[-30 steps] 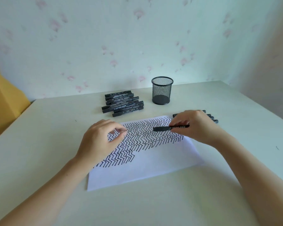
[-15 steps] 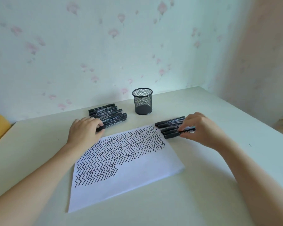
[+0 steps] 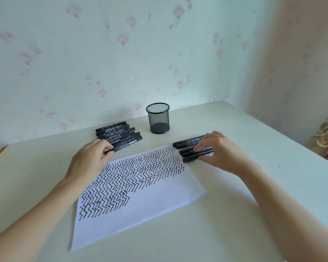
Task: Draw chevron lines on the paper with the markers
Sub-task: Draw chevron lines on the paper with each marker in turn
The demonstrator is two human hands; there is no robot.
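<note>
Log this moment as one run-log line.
left hand: grips marker from left pile | right hand: holds marker at right group | paper: partly filled

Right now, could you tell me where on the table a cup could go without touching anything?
Bare table lies near the paper, and more beyond the right hand. It is crowded at the far edge: left marker pile, mesh pot, right marker group, with the left hand reaching in.

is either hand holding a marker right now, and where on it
Yes, both. The left hand grips the near end of a marker in the left pile; the right hand pinches the right end of the nearest marker.
</note>
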